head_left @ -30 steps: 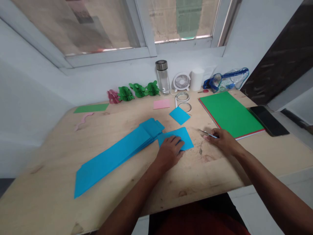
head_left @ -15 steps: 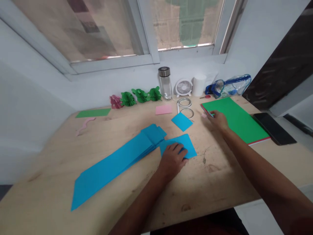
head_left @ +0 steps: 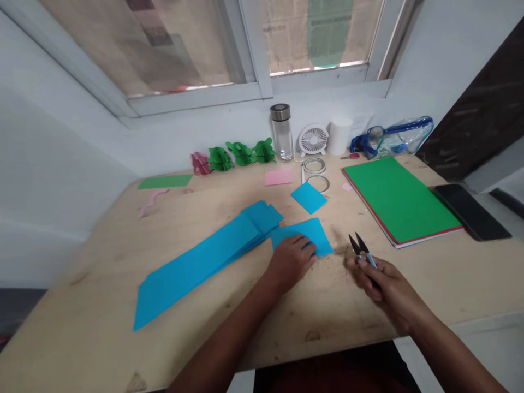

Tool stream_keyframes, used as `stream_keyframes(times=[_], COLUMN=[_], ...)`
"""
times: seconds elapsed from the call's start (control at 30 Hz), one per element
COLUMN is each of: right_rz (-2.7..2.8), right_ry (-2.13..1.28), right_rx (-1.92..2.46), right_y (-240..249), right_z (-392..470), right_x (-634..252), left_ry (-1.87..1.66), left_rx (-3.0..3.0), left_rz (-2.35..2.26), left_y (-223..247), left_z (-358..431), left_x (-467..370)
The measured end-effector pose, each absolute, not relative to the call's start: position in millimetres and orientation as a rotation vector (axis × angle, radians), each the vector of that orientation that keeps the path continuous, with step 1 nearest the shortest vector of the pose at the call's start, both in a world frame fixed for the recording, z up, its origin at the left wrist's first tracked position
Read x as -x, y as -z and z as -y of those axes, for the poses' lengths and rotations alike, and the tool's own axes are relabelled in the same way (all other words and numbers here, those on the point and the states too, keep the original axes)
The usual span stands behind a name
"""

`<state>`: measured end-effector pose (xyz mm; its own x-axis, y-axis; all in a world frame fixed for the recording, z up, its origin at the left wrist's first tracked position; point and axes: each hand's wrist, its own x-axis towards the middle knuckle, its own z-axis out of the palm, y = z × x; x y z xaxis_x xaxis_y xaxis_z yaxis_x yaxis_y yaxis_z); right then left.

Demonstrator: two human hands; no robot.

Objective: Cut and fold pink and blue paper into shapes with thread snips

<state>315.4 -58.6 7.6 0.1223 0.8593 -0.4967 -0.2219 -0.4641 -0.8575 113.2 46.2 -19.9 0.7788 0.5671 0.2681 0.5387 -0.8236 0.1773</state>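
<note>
Since half a second ago, the right hand (head_left: 380,279) has come back from the edge of the green paper stack (head_left: 403,202) toward the person. Its fingers are wrapped round the little snips (head_left: 364,250), and their two black tips are spread and point away from the person. Well apart from it, the left hand (head_left: 291,263) lies on the small blue sheet (head_left: 321,234), fingers bent; whether they pinch it, I cannot tell. That sheet is to the left of the snips, near the tips but not touching them. It looks longer from side to side, but the left hand, the nearer one, hides some of it. By its far left corner, the long blue strips (head_left: 200,254) slant off toward the near left. All this is on a pale wood counter (head_left: 102,327), with another blue piece (head_left: 309,197) just beyond the sheet and a bottle (head_left: 282,136) and a fan (head_left: 313,141) by the wall.
</note>
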Motion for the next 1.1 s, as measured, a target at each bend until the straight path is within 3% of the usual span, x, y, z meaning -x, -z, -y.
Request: stream_keyframes(times=[0.67,1.1], right_rz=[0.419,0.349], right_ry=[-1.810,-1.823], right_rx=[1.239,1.245], right_y=[-1.0,-4.1], right_z=[69.7,64.5], right_x=[-283.2,-277.7], left_ry=[-0.822,-0.905], left_rx=[-2.892,-2.942], left_rz=[-1.083,-1.025], left_y=[32.4,40.2], left_z=[-29.7,-27.1], left_x=[-119.1,-120.0])
